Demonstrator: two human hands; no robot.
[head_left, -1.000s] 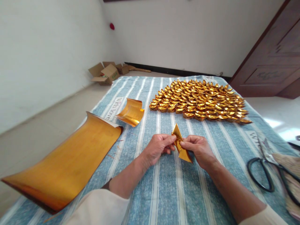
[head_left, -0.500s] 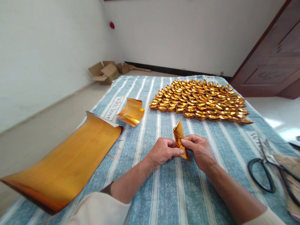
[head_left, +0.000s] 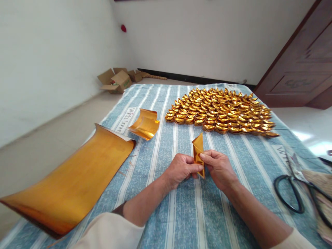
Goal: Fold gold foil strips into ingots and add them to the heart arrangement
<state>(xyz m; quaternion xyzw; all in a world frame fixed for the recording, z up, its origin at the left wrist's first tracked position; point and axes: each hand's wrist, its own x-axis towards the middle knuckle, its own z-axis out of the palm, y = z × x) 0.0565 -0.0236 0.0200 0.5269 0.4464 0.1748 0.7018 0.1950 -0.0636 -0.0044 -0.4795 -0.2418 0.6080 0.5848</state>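
Note:
Between my two hands stands a small piece of folded gold foil paper (head_left: 198,145), narrow with pointed ends. My left hand (head_left: 182,168) pinches its lower part from the left, thumb in front. On its right edge, my right hand (head_left: 219,166) grips near the middle with thumb and fingers. Beyond it spreads a large group of folded gold paper ingots (head_left: 220,110), set close together in rows. Left of my hands lie a few curled smaller gold sheets (head_left: 145,124) and a big curling stack of gold foil paper (head_left: 75,176).
Black-handled scissors (head_left: 289,193) lie at the right beside a beige cloth or mat (head_left: 317,183). A blue striped cloth (head_left: 160,214) covers the table. Open cardboard boxes (head_left: 116,81) sit on the floor beyond its far left corner. A dark red wooden door (head_left: 298,69) stands at the far right.
The folded gold paper has turned slightly in my fingers and now stands more upright, its creases pressed flatter. Both hands keep their hold in nearly the same spot.

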